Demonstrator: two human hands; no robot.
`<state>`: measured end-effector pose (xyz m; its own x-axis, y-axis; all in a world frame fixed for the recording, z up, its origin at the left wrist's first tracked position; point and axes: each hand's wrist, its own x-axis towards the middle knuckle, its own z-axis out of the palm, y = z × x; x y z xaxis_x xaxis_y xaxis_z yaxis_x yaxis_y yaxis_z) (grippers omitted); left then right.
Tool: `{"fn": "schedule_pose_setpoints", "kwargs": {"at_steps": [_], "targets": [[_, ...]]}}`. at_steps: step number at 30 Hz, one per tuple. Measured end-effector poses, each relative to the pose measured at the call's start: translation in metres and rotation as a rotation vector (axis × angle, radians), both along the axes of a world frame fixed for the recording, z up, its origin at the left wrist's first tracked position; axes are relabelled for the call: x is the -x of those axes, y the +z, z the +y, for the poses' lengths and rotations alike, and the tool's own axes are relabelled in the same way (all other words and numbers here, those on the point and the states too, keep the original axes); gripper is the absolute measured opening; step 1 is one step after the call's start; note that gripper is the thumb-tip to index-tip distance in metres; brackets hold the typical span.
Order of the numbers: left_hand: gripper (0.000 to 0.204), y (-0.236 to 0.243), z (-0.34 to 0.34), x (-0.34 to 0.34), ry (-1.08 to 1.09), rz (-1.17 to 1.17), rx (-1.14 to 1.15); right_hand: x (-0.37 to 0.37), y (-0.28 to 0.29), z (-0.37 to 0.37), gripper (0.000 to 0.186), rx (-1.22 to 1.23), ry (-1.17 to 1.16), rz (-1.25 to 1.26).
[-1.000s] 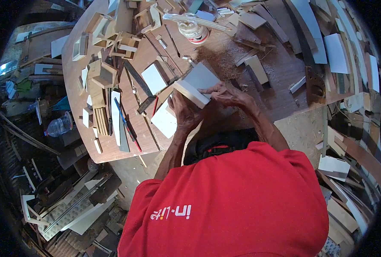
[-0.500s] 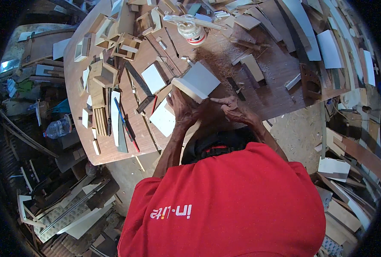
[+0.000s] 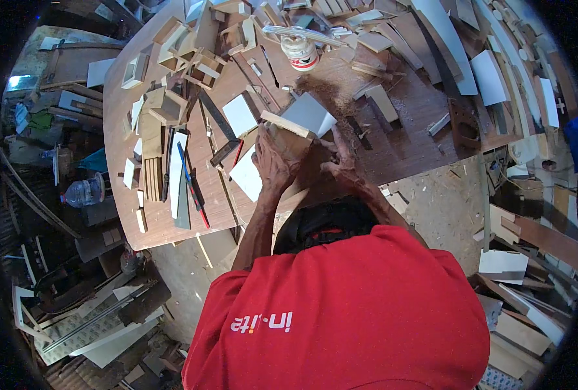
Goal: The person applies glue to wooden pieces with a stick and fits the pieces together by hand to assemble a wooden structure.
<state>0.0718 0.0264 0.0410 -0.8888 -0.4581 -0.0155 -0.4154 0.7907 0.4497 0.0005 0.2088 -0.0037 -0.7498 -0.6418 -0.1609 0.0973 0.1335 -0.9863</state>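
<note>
Both my hands hold a small white-faced wooden box (image 3: pixel 312 114) above the tabletop, tilted, with a pale wood edge along its near side. My left hand (image 3: pixel 275 164) is closed on the box's near left part, fingers up against the wood edge. At its right corner, my right hand (image 3: pixel 346 161) has thumb and fingers bent around the piece. The underside and some fingertips are hidden. Close to my left hand lie a white panel (image 3: pixel 247 175), a white-topped block (image 3: pixel 240 116) and a dark L-shaped square (image 3: pixel 223 151).
The brown table (image 3: pixel 406 153) carries many wood offcuts and small open boxes (image 3: pixel 208 68). A white glue tub (image 3: pixel 300 53) with sticks across it stands beyond my hands, near sawdust (image 3: pixel 321 88). A blue-and-red pencil (image 3: pixel 191 182) lies left. Scrap boards (image 3: pixel 520 328) crowd the floor at right.
The box has tipped, so more of its near brown face shows. My right hand's pointing forefinger has drawn in, and its fingers now bend around the right corner.
</note>
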Motion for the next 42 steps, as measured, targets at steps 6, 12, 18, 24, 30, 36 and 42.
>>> {"fn": "schedule_pose_setpoints", "kwargs": {"at_steps": [6, 12, 18, 24, 30, 36, 42], "targets": [[0.111, 0.008, 0.017, -0.002, 0.103, -0.084, -0.039, 0.037, -0.004, -0.015, 0.096, 0.005, -0.052, 0.151], [0.111, -0.031, 0.012, -0.007, 0.131, 0.016, 0.043, 0.072, 0.038, -0.020, 0.063, -0.159, 0.281, 0.098], [0.112, -0.036, 0.019, -0.002, 0.143, 0.105, 0.012, 0.077, 0.027, -0.020, 0.058, -0.130, 0.317, 0.026], [0.116, -0.022, 0.025, -0.001, 0.165, 0.089, -0.052, 0.088, -0.025, -0.019, 0.058, -0.113, 0.330, 0.079], [0.112, -0.019, 0.025, -0.001, 0.196, 0.083, -0.045, 0.097, -0.042, -0.025, 0.058, -0.235, 0.418, 0.009], [0.113, -0.018, 0.023, 0.001, 0.169, 0.072, -0.084, 0.088, -0.034, -0.017, 0.063, 0.023, 0.330, -0.135], [0.117, -0.034, 0.001, -0.009, 0.070, 0.020, 0.007, 0.073, -0.006, -0.016, 0.066, 0.058, 0.287, 0.192]]}}
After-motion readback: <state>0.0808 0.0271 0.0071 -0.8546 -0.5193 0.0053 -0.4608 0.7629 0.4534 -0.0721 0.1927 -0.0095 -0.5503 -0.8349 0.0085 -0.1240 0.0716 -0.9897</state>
